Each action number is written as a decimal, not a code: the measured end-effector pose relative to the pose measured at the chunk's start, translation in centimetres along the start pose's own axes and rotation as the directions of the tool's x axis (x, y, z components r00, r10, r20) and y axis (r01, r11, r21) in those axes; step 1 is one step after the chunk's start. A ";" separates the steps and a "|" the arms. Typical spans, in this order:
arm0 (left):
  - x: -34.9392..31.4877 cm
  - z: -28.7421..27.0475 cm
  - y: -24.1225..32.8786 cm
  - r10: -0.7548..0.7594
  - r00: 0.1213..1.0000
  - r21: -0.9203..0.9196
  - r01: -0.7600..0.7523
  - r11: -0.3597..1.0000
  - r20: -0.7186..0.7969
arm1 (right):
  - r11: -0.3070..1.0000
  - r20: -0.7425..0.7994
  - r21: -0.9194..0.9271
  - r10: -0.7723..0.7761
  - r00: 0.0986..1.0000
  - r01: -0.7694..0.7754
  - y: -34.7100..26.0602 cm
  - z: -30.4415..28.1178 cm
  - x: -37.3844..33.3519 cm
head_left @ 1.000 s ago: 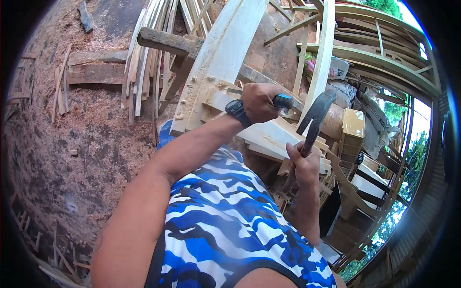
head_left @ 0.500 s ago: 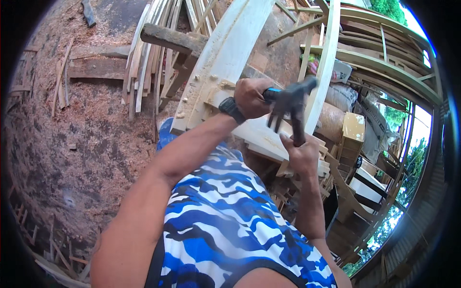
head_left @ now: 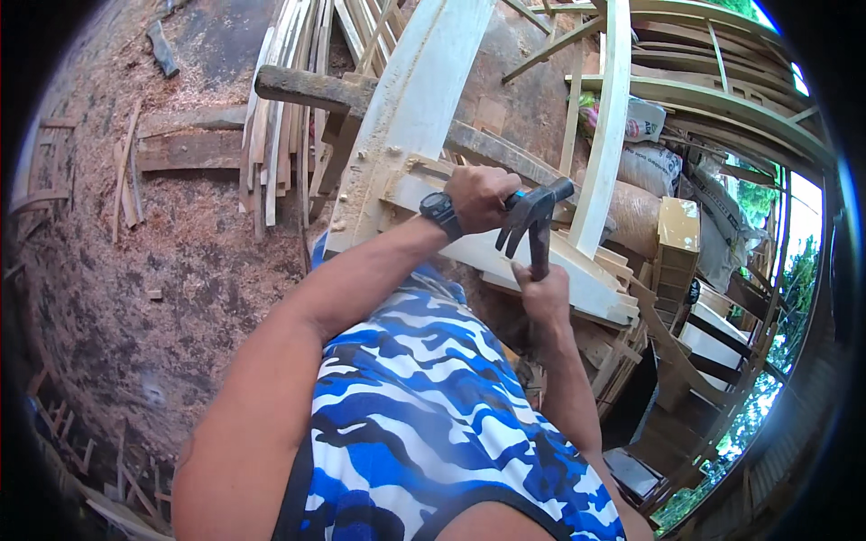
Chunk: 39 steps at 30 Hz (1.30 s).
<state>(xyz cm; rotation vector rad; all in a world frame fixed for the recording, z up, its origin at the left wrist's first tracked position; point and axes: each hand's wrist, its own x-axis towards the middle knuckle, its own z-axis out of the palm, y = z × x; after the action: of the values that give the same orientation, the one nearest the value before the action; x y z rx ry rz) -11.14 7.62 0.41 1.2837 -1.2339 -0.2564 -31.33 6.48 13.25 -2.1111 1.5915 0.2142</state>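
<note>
My left hand, with a black watch on its wrist, is closed round a black-and-blue tool handle. The tool's lower part is hidden by my fist. A claw hammer is held by its dark handle in my right hand. Its head is right beside the tool handle's end; whether they touch I cannot tell. Below both hands lies a pale wooden piece, slanting toward the right. It meets a wide plank strewn with wood chips, near the plank's close end.
A rough beam supports the plank at the left, near a bundle of thin wood strips. Shavings cover the dirt floor. A long pale board stands right of my hands, with filled sacks and a wooden box beyond.
The hammer and my right hand have shifted slightly left and down. The hammer head is now lower beside the tool handle. My left hand keeps its grip, a little lower in view.
</note>
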 end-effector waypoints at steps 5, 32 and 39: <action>0.0 0.5 -0.3 0.044 0.991 0.048 -0.050 0.998 0.123 | 0.970 0.070 0.162 0.174 0.982 -0.183 0.9 -0.6 -2.7; -3.6 0.3 5.1 -0.187 0.571 0.283 -0.083 0.955 0.799 | 0.399 0.241 0.818 0.414 0.878 -0.413 6.0 3.6 -14.4; -3.1 7.4 7.4 -0.214 0.348 0.329 -0.317 0.890 0.913 | 0.245 0.208 0.908 0.440 0.874 -0.339 10.2 5.5 -15.9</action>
<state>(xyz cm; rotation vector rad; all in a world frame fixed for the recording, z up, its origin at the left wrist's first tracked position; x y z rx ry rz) -21.66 8.25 3.30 1.5261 -2.4914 -0.7917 -44.96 20.57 12.00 -0.7752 1.6472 -0.5621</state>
